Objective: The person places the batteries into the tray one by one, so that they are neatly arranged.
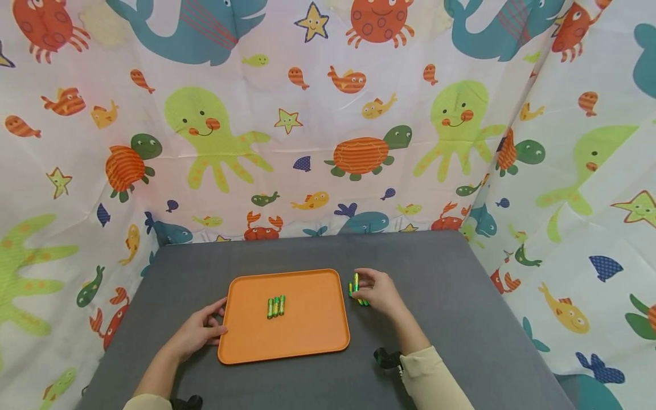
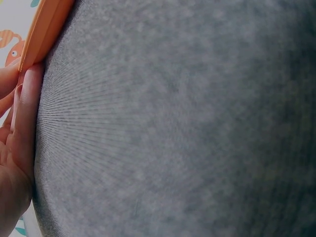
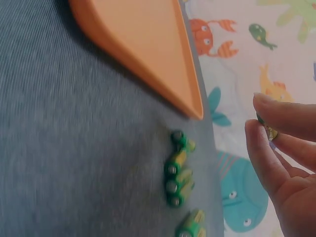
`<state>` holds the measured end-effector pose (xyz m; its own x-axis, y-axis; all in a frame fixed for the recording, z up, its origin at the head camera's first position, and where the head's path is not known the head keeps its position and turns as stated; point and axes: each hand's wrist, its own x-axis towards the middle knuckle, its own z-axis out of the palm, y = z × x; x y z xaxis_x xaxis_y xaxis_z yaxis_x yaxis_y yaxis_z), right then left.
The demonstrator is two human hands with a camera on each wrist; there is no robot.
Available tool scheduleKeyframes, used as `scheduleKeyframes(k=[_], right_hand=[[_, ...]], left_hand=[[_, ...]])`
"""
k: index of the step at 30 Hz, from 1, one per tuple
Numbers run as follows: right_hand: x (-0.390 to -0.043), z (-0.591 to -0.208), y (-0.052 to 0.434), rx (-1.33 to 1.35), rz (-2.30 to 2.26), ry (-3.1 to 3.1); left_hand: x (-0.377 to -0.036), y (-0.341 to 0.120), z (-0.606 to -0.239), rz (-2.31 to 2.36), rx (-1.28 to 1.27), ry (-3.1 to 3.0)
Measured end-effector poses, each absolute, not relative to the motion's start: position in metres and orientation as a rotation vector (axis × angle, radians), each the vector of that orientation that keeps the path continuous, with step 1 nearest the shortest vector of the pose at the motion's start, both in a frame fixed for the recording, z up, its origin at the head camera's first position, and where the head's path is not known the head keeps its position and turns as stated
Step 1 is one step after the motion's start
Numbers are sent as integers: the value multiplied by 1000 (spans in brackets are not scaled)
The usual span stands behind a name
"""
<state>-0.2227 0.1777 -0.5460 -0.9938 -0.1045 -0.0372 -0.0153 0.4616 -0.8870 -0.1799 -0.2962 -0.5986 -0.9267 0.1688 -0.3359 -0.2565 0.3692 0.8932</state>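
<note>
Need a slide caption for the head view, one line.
Right hand pinches a battery beside the orange tray; left hand rests on its edge.

My two hands, low and apart.
My left hand (image 1: pixel 197 333) rests flat with relaxed fingers; my right hand (image 1: pixel 378 292) curls, fingertips (image 3: pixel 261 129) pinched together.

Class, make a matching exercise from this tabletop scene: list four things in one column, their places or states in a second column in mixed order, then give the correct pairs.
Things:
1. left hand
2. right hand
3. three batteries
4. orange tray

Places or states:
A. lying side by side on the tray
B. pinching a battery just right of the tray
C. resting against the tray's left edge
D. sitting on the grey table

Pairs: 1-C, 2-B, 3-A, 4-D
</note>
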Motion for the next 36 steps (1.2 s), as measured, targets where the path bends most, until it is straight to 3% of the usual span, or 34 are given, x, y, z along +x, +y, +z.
scheduleKeyframes(k=[15, 36], right_hand=[[-223, -529, 132, -268, -1499, 2615], [-228, -549, 74, -321, -1507, 2508]], left_hand=[[-180, -297, -599, 1562, -110, 2270], [-179, -299, -600, 1561, -45, 2298]])
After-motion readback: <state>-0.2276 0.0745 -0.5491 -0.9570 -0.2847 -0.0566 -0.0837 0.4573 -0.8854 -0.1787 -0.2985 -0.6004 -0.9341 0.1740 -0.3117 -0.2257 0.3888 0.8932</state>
